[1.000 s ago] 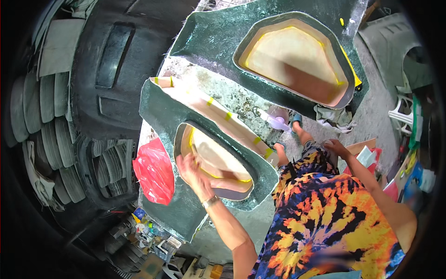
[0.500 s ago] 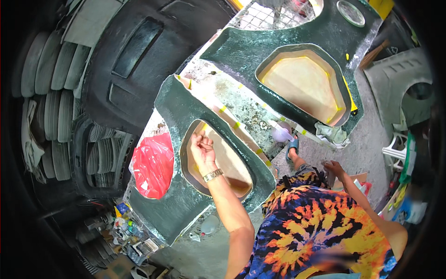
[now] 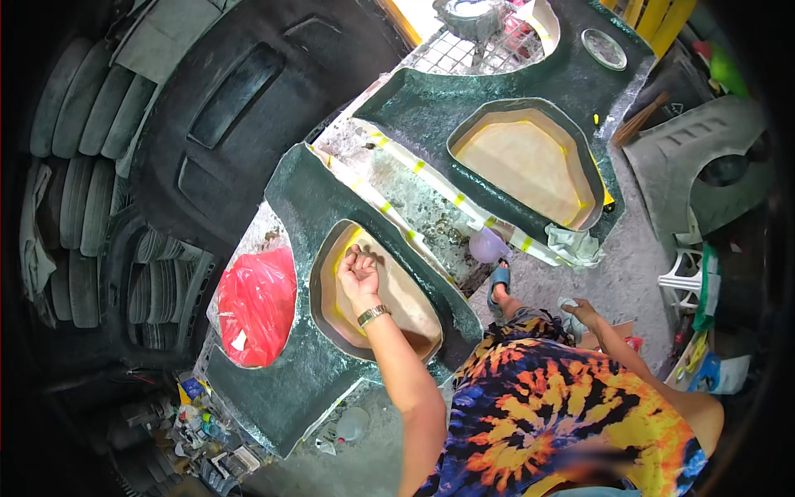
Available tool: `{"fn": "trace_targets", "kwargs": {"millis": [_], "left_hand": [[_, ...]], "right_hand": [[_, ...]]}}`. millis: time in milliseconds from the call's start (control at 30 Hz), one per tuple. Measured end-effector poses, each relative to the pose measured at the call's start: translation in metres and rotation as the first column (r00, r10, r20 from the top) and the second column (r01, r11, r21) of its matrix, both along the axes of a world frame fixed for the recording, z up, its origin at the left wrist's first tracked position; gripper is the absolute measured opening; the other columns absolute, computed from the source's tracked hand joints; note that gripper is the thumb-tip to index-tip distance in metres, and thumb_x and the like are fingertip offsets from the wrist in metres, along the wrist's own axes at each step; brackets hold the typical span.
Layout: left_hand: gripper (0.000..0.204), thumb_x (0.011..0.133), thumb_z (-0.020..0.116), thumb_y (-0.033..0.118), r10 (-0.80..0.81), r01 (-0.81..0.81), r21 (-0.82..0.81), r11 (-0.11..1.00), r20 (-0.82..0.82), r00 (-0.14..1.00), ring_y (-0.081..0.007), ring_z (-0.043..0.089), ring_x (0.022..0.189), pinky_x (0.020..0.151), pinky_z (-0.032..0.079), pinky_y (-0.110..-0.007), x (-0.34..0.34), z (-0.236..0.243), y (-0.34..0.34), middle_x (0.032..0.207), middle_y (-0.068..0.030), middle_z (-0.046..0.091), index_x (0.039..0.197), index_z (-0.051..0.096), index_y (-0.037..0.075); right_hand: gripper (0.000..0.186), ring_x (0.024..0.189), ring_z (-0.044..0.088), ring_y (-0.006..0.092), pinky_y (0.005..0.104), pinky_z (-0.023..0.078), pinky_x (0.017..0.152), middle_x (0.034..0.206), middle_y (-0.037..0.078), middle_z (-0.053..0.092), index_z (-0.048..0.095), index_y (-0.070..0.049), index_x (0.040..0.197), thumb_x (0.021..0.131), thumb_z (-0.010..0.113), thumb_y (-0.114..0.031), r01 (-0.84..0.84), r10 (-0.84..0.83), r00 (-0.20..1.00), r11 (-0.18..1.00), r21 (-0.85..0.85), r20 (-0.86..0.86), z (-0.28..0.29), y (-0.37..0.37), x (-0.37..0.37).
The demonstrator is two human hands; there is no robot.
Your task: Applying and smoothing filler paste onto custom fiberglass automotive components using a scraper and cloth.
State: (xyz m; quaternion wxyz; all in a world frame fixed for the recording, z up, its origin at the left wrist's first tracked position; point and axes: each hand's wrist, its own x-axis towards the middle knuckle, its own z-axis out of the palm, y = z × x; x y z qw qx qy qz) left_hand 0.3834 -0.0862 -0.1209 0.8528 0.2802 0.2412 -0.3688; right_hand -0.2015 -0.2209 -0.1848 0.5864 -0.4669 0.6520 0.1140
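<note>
My left hand point(image 3: 359, 277), with a metal watch point(image 3: 373, 315) on the wrist, is inside the recess of a dark green moulded panel point(image 3: 290, 182). Its fingers curl beside the yellow-edged inner wall; whatever they hold, if anything, is hidden. The recess has a beige floor point(image 3: 397, 302). Low at my right side, my right hand point(image 3: 586, 313) grips a crumpled pale cloth point(image 3: 569, 305). A second dark green panel point(image 3: 422, 103) lies farther off, with a similar beige-floored recess point(image 3: 522, 161).
A red plastic bag point(image 3: 261, 306) lies against the near panel's left side. Between the panels hangs a pale purple round object point(image 3: 489, 246). Another crumpled cloth point(image 3: 573, 244) rests on the far panel's edge. Black moulded parts point(image 3: 265, 108) and stacked tyres point(image 3: 83, 91) stand left; a grey panel point(image 3: 704, 141) leans right.
My left hand has shifted slightly down along the recess wall, fingers still curled. The right hand's cloth shows more clearly. The whole view has swung a little.
</note>
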Motion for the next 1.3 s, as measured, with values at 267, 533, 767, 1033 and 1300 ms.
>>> {"fn": "trace_targets", "kwargs": {"millis": [267,533,767,1033,1300], "left_hand": [[0.014,0.085,0.045,-0.007,0.031,-0.035,-0.495,0.868,-0.017,0.999,-0.007,0.037,0.049,0.048,0.036,-0.022,0.015,0.028,-0.011,0.072,-0.0023,0.046,0.098,0.049,-0.004],[0.015,0.082,0.048,-0.006,-0.126,0.117,-0.277,0.954,-0.014,0.992,-0.007,0.038,0.047,0.045,0.035,-0.022,0.013,0.004,-0.003,0.066,-0.0019,0.044,0.097,0.049,-0.006],[0.028,0.084,0.049,0.004,-0.255,0.277,-0.055,0.959,0.256,0.933,-0.0078,0.043,0.056,0.054,0.041,-0.024,-0.011,0.056,-0.025,0.079,-0.0023,0.056,0.11,0.055,-0.001],[0.013,0.08,0.047,0.003,-0.199,0.113,0.494,0.862,0.124,0.972,-0.0147,0.053,0.062,0.055,0.041,-0.027,0.014,-0.037,-0.017,0.074,-0.0047,0.056,0.089,0.057,0.006],[0.033,0.071,0.048,-0.009,-0.111,0.086,0.175,0.981,0.137,0.984,-0.0143,0.053,0.07,0.064,0.043,-0.023,0.021,-0.04,-0.042,0.086,-0.0022,0.054,0.098,0.058,0.005]], "right_hand": [[0.054,0.109,0.055,0.0228,0.0343,0.04,0.094,0.116,0.012,0.063,0.059,0.001,0.121,0.082,0.071,-0.034,0.041,-0.043,0.999,0.996,0.077,0.017,0.007,-0.003,0.007],[0.043,0.095,0.057,0.0169,0.0317,0.043,0.086,0.104,0.006,0.065,0.063,-0.001,0.114,0.082,0.071,-0.03,-0.001,0.002,1.0,0.999,0.052,-0.019,0.018,0.001,0.025],[0.041,0.093,0.057,0.0155,0.0303,0.043,0.085,0.102,0.005,0.066,0.064,-0.001,0.113,0.084,0.07,-0.029,0.067,-0.068,0.998,0.996,-0.065,-0.012,0.008,0.003,0.0],[0.038,0.087,0.059,0.0161,0.0305,0.045,0.081,0.096,0.006,0.067,0.065,-0.001,0.109,0.082,0.071,-0.027,-0.018,0.012,0.996,0.998,-0.065,-0.092,0.028,-0.001,0.019],[0.04,0.09,0.06,0.0179,0.0313,0.045,0.082,0.1,0.008,0.067,0.065,0.0,0.11,0.082,0.071,-0.029,-0.04,0.033,0.994,0.997,-0.067,-0.105,0.019,-0.006,0.015]]}}
